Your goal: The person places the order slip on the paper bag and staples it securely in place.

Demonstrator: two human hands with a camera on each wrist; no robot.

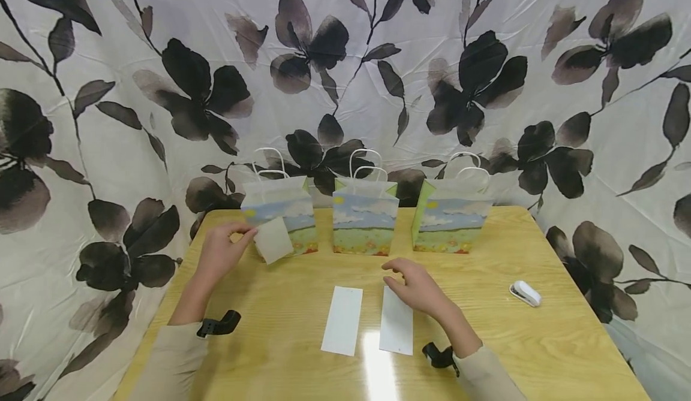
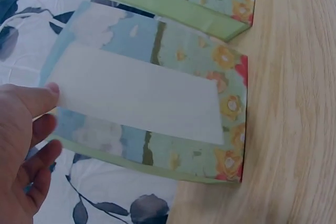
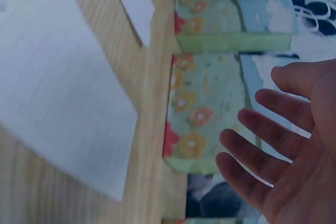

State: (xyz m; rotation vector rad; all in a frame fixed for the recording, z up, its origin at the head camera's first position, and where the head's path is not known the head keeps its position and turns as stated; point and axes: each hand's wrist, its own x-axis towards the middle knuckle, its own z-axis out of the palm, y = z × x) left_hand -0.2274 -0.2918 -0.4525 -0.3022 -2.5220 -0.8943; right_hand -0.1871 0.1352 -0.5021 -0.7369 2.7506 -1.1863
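My left hand (image 1: 224, 248) pinches a white slip of paper (image 1: 273, 240) by its upper end, between thumb and fingers. The slip hangs in front of the left paper gift bag (image 1: 303, 212) and, in the left wrist view, overlaps the bag's printed meadow and sky. My right hand (image 1: 414, 287) holds nothing. It hovers palm down near the top end of one white paper strip (image 1: 396, 329), partly covering it, with fingers loosely spread. A second white strip (image 1: 342, 321) lies flat to the left of that one.
Beside the left bag stand a middle bag (image 1: 366, 224) and a right bag (image 1: 453, 224), all upright with white handles along the table's back edge. A small white stapler (image 1: 525, 293) lies on the wooden table (image 1: 475, 353) at right. Floral cloth (image 1: 345, 107) hangs behind.
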